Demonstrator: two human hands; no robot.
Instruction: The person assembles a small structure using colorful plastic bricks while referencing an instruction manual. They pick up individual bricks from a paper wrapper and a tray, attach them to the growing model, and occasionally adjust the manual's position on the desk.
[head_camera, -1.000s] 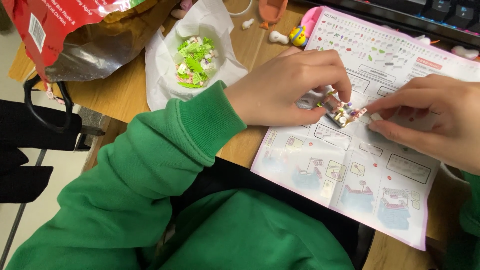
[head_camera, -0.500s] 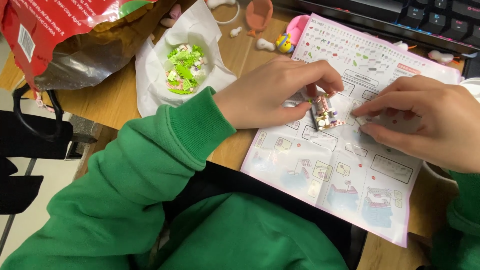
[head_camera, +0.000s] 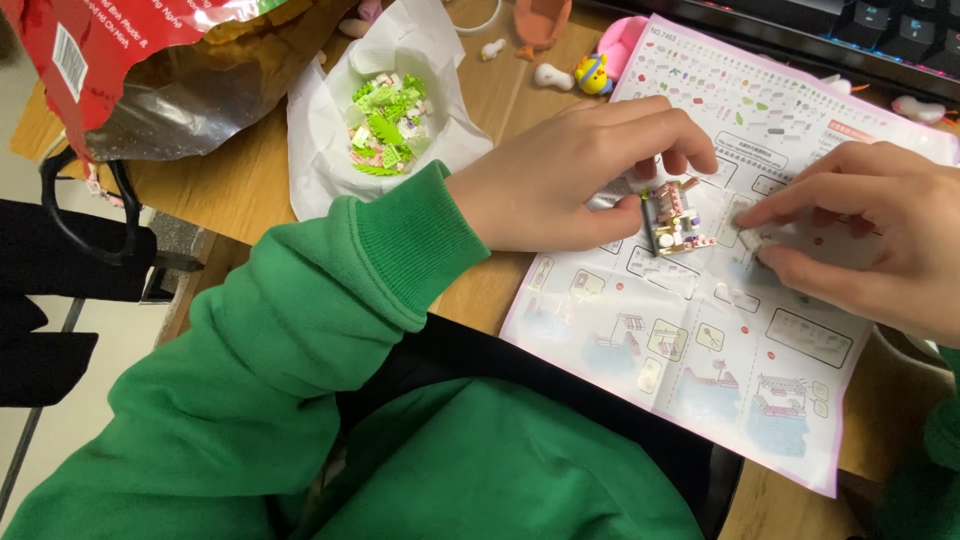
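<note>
Pinching one small brick model (head_camera: 675, 218) on the instruction sheet (head_camera: 700, 340), left hand (head_camera: 570, 180) closed on it. Right hand (head_camera: 870, 235) fingers press together on one tiny piece beside it. One white bag of bricks (head_camera: 390, 125) lies near.

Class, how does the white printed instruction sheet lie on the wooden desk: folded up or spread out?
Spread out. The white printed instruction sheet lies flat on the wooden desk, its step diagrams showing, under the left hand and right hand.
</note>
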